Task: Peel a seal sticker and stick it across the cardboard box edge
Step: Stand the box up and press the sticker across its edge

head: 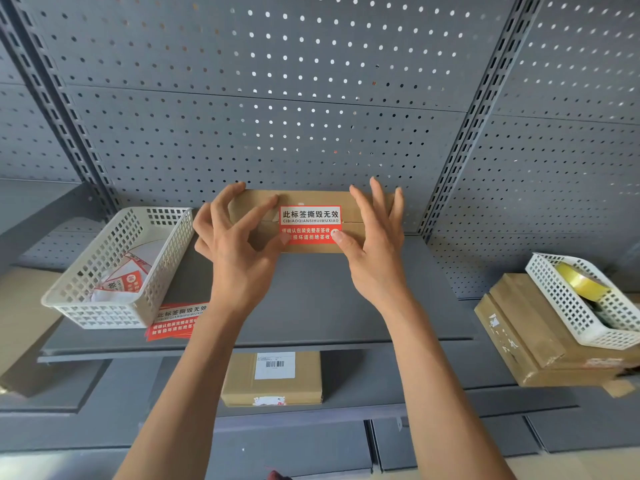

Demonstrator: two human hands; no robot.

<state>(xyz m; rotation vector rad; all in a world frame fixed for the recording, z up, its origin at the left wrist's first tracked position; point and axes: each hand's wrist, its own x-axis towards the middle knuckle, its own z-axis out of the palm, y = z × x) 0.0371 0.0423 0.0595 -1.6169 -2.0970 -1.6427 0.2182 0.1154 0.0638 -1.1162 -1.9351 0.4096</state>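
A flat cardboard box point(311, 199) lies on the grey shelf against the pegboard. A red and white seal sticker point(309, 223) sits across the box's middle seam. My left hand point(232, 244) rests on the box's left part with spread fingers, the thumb touching the sticker's lower left corner. My right hand point(375, 240) is on the box's right part, its thumb pressing the sticker's lower right corner. Neither hand grips anything.
A white basket point(114, 268) with peeled sticker backings stands at the left, with spare red stickers point(176, 322) beside it. Another white basket point(585, 303) holding a yellow tape roll point(578, 278) sits on stacked boxes at the right. A labelled box point(272, 377) lies on the lower shelf.
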